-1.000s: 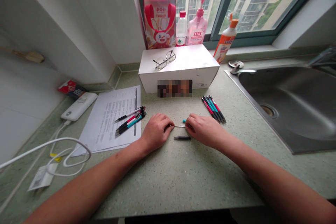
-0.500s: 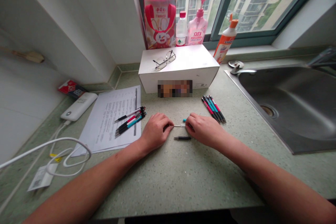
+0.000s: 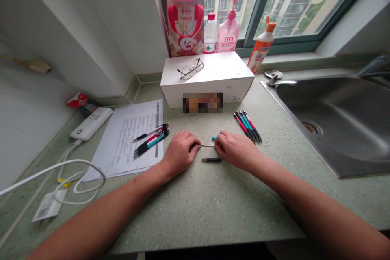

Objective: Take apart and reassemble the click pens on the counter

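Between my two hands runs a thin, pale pen refill (image 3: 207, 145), level just over the counter. My left hand (image 3: 182, 151) pinches its left end, while the fingers of my right hand (image 3: 232, 146) are closed round the right end. A teal pen barrel (image 3: 214, 138) pokes out beside my right fingertips, mostly hidden by that hand. Just below lies a loose black pen grip with a pointed tip (image 3: 211, 160). Several pens (image 3: 152, 140) rest on the printed sheets (image 3: 122, 130) to the left. More pens (image 3: 248, 126) lie side by side beyond my right hand.
A white box (image 3: 210, 71) with eyeglasses (image 3: 191, 69) on top stands behind the hands. At right is the steel sink (image 3: 335, 122). A white power bank (image 3: 91, 123) and looped cable (image 3: 77, 189) lie left. Bottles (image 3: 229, 32) and a bag (image 3: 185, 24) line the window.
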Action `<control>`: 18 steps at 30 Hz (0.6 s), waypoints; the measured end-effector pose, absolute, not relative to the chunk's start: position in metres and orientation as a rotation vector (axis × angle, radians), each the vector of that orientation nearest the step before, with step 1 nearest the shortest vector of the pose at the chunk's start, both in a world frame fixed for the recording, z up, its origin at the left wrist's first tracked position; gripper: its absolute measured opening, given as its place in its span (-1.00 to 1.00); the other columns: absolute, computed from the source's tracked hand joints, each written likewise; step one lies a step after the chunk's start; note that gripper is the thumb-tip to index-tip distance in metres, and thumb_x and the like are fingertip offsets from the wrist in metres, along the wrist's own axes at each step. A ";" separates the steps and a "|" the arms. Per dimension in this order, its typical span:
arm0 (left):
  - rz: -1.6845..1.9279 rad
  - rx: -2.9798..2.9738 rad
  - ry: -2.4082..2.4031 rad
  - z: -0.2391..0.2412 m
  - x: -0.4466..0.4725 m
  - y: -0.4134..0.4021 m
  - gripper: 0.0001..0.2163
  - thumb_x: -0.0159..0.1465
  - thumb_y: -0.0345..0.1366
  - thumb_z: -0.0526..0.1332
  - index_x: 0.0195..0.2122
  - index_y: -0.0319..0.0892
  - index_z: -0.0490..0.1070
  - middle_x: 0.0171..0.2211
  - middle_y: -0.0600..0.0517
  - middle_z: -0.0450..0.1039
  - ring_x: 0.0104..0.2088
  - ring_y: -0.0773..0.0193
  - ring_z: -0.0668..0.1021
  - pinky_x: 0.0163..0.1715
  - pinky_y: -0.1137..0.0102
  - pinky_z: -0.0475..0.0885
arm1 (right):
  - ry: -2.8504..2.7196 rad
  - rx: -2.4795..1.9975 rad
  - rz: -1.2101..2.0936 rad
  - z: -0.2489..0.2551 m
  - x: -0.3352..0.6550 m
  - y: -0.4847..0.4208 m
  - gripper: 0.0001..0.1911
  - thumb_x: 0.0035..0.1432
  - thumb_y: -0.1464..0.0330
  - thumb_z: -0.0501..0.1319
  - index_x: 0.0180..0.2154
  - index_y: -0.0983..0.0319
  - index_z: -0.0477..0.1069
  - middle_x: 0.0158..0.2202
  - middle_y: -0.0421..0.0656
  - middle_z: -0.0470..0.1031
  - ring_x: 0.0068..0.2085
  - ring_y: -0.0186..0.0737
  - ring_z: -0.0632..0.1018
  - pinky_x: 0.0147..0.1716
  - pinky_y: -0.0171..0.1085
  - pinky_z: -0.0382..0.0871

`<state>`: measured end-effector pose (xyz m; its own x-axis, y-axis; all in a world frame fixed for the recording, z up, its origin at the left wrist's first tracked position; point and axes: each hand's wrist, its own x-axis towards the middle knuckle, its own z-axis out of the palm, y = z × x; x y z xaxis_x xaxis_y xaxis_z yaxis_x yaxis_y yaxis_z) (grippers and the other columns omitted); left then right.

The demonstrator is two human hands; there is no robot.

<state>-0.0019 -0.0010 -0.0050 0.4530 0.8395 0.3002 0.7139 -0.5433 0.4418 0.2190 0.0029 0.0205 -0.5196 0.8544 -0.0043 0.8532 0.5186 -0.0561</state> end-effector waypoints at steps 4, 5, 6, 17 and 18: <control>0.703 2.455 1.361 -0.006 -0.003 -0.001 -0.93 0.34 -0.35 0.27 -0.29 -0.18 0.52 -0.30 -0.03 0.52 -0.22 0.12 0.48 -0.16 0.19 0.36 | -2.712 -1.507 0.080 0.019 0.220 0.004 -0.72 0.37 0.36 0.05 -0.26 0.29 0.50 -0.28 -0.06 0.54 -0.38 -0.27 0.50 -0.45 -0.24 0.07; 0.699 2.454 1.370 -0.006 -0.003 -0.001 -0.93 0.34 -0.35 0.27 -0.30 -0.18 0.52 -0.30 -0.04 0.52 -0.22 0.12 0.48 -0.16 0.19 0.36 | -2.711 -1.506 0.085 0.019 0.220 0.004 -0.73 0.36 0.36 0.05 -0.27 0.29 0.50 -0.28 -0.06 0.54 -0.38 -0.27 0.50 -0.45 -0.24 0.07; 0.696 2.453 1.379 -0.006 -0.003 -0.001 -0.93 0.34 -0.35 0.27 -0.30 -0.18 0.52 -0.30 -0.04 0.52 -0.22 0.12 0.48 -0.16 0.19 0.35 | -2.708 -1.509 0.089 0.019 0.220 0.004 -0.73 0.36 0.36 0.05 -0.27 0.29 0.50 -0.28 -0.06 0.54 -0.38 -0.27 0.50 -0.45 -0.24 0.07; 0.688 2.485 1.328 -0.005 -0.002 -0.001 -0.94 0.34 -0.34 0.28 -0.29 -0.16 0.52 -0.31 -0.01 0.52 -0.24 0.14 0.48 -0.18 0.21 0.33 | -2.718 -1.484 0.090 0.019 0.217 0.001 -0.74 0.37 0.34 0.06 -0.26 0.27 0.49 -0.27 -0.09 0.54 -0.37 -0.26 0.51 -0.45 -0.22 0.07; 0.684 2.498 1.308 -0.005 -0.001 -0.001 -0.94 0.34 -0.34 0.28 -0.28 -0.16 0.52 -0.31 -0.01 0.52 -0.24 0.15 0.48 -0.18 0.21 0.33 | -2.717 -1.478 0.093 0.019 0.216 0.001 -0.75 0.38 0.34 0.06 -0.26 0.27 0.49 -0.27 -0.10 0.53 -0.37 -0.26 0.51 -0.45 -0.22 0.07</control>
<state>-0.0013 -0.0014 -0.0047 0.4898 0.8211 0.2931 0.7088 -0.5708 0.4145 0.2160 0.0006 0.0189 -0.5429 0.8397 0.0132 0.8368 0.5422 -0.0757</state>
